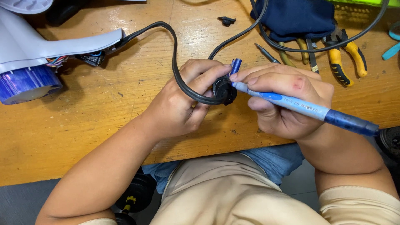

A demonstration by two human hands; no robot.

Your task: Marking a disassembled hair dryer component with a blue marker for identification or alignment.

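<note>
Now | my left hand (179, 102) is clamped on the black cable (177, 62) beside its round black fitting (224, 89) | my right hand (287, 100), closed around the blue marker (300, 106), should keep its tip steady on the fitting above the counter (83, 125).

— Hands in frame? Two: a left hand (181, 104) and a right hand (283, 100), centre of frame.

— Blue felt-tip markers?

— One blue plastic marker (300, 106), centre right.

— Cords?

— One black rubber power cord (175, 62), looping through the upper middle.

— Pliers, upper right?

— One pair of yellow-and-black-handled pliers (343, 62). Possibly more handles under the dark blue cloth pouch (293, 18); count unclear.

— Screwdrivers?

— One thin metal screwdriver tip (266, 54), upper right of centre.

— Appliances?

— One white plastic appliance body with a blue translucent end (37, 46), upper left.

— Loose bits?

— One small black plastic clip (227, 20), top centre.
</note>
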